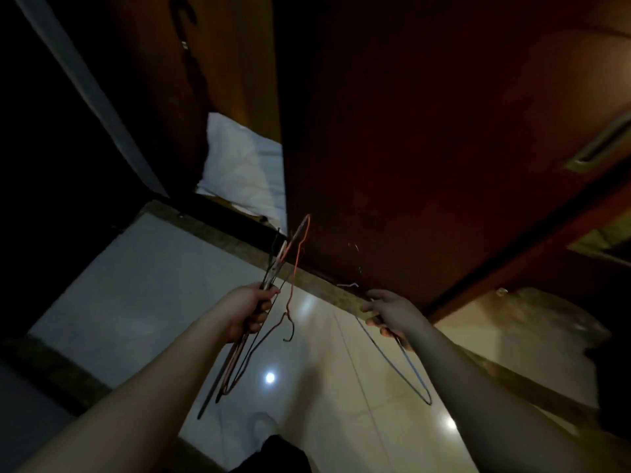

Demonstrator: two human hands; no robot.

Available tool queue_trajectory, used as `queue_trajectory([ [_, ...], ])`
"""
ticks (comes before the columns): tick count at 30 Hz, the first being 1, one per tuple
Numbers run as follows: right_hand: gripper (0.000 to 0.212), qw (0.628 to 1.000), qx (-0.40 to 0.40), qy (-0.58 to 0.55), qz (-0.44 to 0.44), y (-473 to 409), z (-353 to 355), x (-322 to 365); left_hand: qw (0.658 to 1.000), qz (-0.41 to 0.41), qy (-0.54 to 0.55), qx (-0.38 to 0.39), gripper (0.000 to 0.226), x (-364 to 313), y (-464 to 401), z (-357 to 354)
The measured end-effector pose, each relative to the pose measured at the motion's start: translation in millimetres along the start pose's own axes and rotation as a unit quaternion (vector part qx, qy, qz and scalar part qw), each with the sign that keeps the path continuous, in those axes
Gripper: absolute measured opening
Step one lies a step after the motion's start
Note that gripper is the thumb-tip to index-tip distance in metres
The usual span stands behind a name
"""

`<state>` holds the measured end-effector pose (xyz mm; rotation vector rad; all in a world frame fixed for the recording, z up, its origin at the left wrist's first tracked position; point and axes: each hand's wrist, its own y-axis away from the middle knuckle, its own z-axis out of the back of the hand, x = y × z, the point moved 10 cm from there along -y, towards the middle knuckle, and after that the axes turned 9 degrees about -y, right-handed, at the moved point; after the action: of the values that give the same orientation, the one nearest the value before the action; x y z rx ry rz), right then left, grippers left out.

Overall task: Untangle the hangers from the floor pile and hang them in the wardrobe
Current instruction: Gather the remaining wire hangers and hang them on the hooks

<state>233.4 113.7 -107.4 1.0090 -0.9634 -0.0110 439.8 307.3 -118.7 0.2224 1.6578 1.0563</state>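
The right hand pinches one blue hanger, its frame trailing down behind the fingers, freed from the bunch of hangers clamped in the left hand. The wardrobe door stands just ahead of the right fingers, so that hand is nearer for hanging.

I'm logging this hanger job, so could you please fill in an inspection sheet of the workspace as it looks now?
Surface: glossy tiled floor, lamp glare.
Job's things: bundle of wire hangers, orange one among them; single blue hanger, held apart.
Clutter: white bedding past the door.
Grippers: left hand grips bundle; right hand holds blue hanger.
Cables: nothing seen.
Surroundings: dark wooden wardrobe door; dim light.
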Motion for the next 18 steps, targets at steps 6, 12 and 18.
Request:
queue_trajectory([
  [6,0.032,0.994,0.042,0.04,0.091,-12.9,-116.1,99.4,0.995,-0.036,0.064,-0.073,0.009,-33.6,27.2,132.3],
  [12,0.022,0.981,0.069,0.061,0.168,-10.9,-203.2,204.6,0.981,-0.101,0.113,-0.119,0.008,-93.6,63.3,227.6],
  [18,0.021,0.954,0.051,0.109,0.275,-11.8,-256.8,332.2,0.961,-0.185,0.132,-0.157,0.009,-184.1,89.7,299.9],
])
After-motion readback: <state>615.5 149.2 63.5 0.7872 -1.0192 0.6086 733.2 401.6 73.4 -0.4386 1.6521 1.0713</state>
